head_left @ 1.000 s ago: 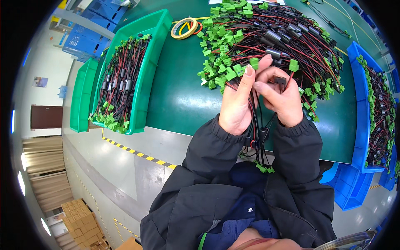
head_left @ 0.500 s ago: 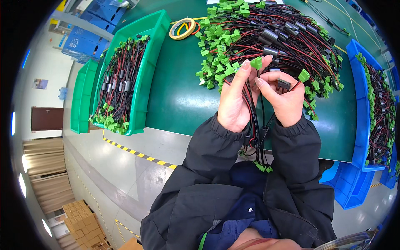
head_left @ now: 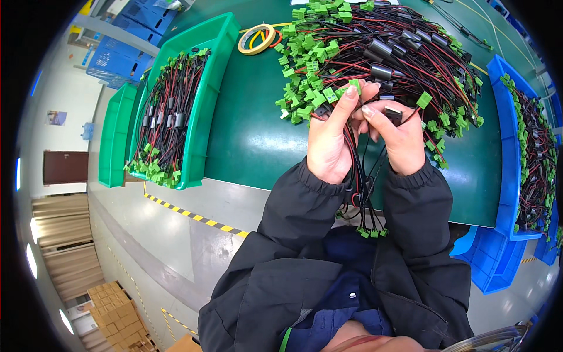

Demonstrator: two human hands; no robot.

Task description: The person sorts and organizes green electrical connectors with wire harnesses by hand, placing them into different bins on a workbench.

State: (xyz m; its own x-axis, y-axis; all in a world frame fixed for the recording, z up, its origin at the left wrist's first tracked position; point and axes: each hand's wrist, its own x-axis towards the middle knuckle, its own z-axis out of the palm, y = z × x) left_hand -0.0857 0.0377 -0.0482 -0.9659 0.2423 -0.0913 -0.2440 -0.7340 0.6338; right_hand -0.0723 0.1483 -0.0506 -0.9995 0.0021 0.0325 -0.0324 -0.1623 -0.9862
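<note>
My left hand (head_left: 332,141) is closed around a bundle of black and red cables (head_left: 359,190). These hang down past the table's front edge and end in several green connectors (head_left: 371,233). Beside it, my right hand (head_left: 399,138) pinches a cable near the left fingertips. A small black plug-like piece (head_left: 393,115) and a green terminal connector (head_left: 424,100) stick out by the right hand's fingers. Just beyond both hands lies a big heap of cables (head_left: 410,53) with green connectors and dark grey cylinders. Fingers partly hide what each hand pinches.
A green bin (head_left: 199,141) of similar cables stands on the left, a second green bin (head_left: 111,141) beyond it. Tape rolls (head_left: 256,40) lie on the green table (head_left: 258,135). At right are a blue bin (head_left: 509,176) filled with cables and another blue bin (head_left: 492,264) lower down.
The fingertips have drawn closer together. The green connector at the left fingertips has tipped over, and the connector by my right hand has shifted slightly up and left. Hanging cable ends have swung slightly.
</note>
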